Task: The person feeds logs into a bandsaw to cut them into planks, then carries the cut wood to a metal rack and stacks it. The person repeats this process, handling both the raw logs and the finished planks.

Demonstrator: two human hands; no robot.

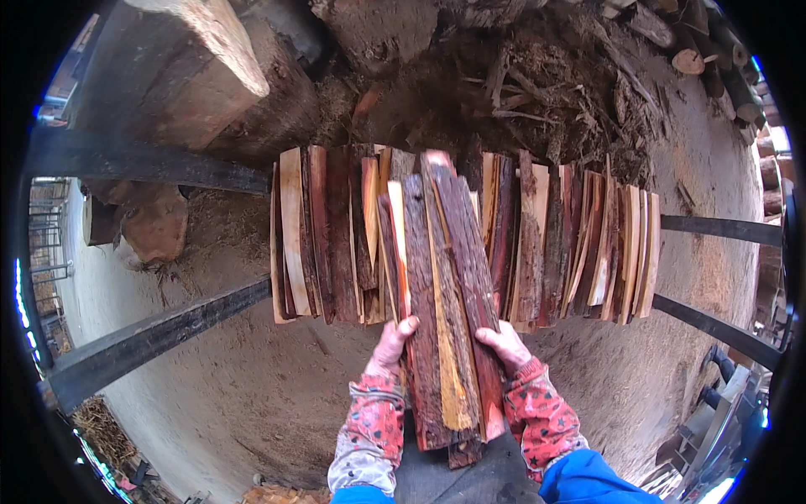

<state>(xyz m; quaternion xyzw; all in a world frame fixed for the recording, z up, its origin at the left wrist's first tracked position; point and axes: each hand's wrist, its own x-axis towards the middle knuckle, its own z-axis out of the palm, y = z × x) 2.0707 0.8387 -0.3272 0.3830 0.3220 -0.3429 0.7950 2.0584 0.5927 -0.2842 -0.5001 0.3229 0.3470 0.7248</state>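
Split-wood bundle (pixel 447 315) gripped between left hand (pixel 389 347) and right hand (pixel 506 346): squeeze evenly, minding rack's near rail (pixel 168 335).

- big log (pixel 151 92), upper left, grey-brown face, pale ragged strip along its upper right edge
- shorter wood chunk (pixel 155 227), left, brown cut face, on the ground
- loose bark and splinter heap (pixel 546 105), top centre to right, dark brown, tangled
- round logs (pixel 688 61), upper right, piled, at least 1 pale cut end showing
- more stacked wood (pixel 771 172), right rim, partly cropped
- floor (pixel 260 395), tan-brown, dusty, scattered bits
- metal bars (pixel 49 239), left rim, fence-like, bent by lens
- straw-like litter (pixel 105 427), lower left
- grey metal equipment (pixel 718 412), lower right, kind unclear
- wood scraps (pixel 281 494), bottom edge, cut off
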